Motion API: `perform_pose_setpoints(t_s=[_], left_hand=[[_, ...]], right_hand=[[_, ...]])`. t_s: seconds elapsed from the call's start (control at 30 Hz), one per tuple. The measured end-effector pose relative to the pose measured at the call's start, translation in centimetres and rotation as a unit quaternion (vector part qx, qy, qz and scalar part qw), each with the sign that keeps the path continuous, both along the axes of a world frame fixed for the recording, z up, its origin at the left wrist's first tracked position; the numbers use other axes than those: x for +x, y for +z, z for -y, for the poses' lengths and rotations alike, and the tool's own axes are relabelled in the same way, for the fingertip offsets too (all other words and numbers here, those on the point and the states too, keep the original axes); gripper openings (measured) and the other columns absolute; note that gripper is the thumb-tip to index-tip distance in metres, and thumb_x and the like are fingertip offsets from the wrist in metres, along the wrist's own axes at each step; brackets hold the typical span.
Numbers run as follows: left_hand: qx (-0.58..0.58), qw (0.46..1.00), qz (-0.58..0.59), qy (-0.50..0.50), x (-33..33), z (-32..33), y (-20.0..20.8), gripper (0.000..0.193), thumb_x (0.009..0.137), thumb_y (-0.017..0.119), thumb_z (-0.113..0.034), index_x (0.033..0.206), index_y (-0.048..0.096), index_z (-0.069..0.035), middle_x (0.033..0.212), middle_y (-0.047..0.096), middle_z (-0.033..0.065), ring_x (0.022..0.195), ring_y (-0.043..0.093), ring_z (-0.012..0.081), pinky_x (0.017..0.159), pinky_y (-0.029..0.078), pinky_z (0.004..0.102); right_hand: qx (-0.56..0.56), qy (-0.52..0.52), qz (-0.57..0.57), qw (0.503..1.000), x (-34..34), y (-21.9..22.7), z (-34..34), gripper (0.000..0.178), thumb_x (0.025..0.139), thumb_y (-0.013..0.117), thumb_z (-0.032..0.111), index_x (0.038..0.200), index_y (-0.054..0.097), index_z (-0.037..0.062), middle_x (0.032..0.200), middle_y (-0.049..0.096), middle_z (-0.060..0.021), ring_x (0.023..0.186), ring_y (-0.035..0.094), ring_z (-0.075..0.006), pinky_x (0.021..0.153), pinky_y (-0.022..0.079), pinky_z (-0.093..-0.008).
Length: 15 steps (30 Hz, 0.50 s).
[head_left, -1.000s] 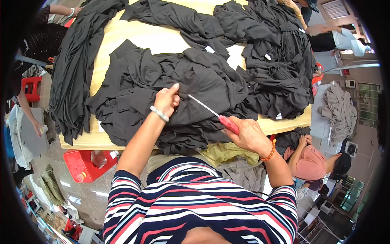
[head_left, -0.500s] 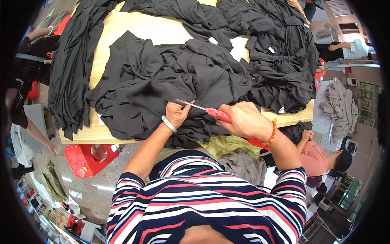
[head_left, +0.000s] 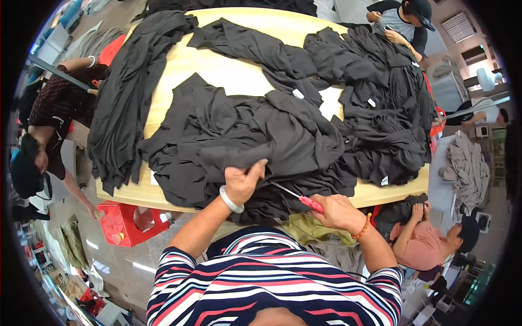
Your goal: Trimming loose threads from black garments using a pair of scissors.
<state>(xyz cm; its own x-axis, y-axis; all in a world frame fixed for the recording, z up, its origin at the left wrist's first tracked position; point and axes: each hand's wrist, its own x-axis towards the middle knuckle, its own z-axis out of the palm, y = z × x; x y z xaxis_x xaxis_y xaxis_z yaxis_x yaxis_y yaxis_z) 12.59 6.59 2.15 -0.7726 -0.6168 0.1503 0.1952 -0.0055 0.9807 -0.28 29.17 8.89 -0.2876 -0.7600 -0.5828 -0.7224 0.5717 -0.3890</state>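
A heap of dark grey-black garments [head_left: 212, 125] lies across the near part of the wooden table. My left hand [head_left: 242, 183], with a pale bangle on its wrist, pinches a fold of the front garment between thumb and fingers near the table's edge. In my right hand [head_left: 338, 211], which wears an orange bead bracelet, is a slim pointed tool with a red handle [head_left: 311, 204] and a thin metal blade. Its tip points left toward the cloth beside my left hand. Whether it touches the cloth I cannot tell.
More dark garments [head_left: 380, 108] are piled along the table's right side, and others hang over its left edge [head_left: 122, 108]. A red plastic stool [head_left: 128, 231] stands at lower left. Yellow-green cloth [head_left: 312, 231] lies by my lap. Several people work around the table.
My right hand has moved down and slightly right with the red-handled tool, away from my left hand. The view has shifted, showing more of the table's far side. My left hand keeps hold of the garment.
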Motion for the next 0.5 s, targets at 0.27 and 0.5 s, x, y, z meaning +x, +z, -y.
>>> perform_pose_setpoints(t_s=[0.27,0.5], left_hand=[[-0.199,0.977,-0.076,-0.001,1.1,6.3,9.2,0.019,0.085,0.057,0.011,0.101,0.067,0.007,0.080,0.065,0.0082,0.060,0.056,0.0103,0.055,0.046,0.0231],[-0.212,0.976,-0.048,-0.022,-0.9,13.5,11.8,0.017,0.085,0.059,0.007,0.100,0.068,0.006,0.080,0.066,0.0108,0.070,0.062,0.0191,0.066,0.050,0.0296]], right_hand=[[-0.176,-0.009,0.281,0.943,-2.5,-2.0,5.2,0.036,0.087,0.065,0.025,0.117,0.062,0.0052,0.103,0.068,-0.0143,0.093,0.065,-0.0290,0.083,0.049,-0.0347],[-0.052,0.065,0.195,0.977,-1.2,-1.7,7.5,0.046,0.086,0.065,0.032,0.126,0.057,0.0128,0.093,0.068,-0.0177,0.084,0.064,-0.0379,0.076,0.050,-0.0430]])
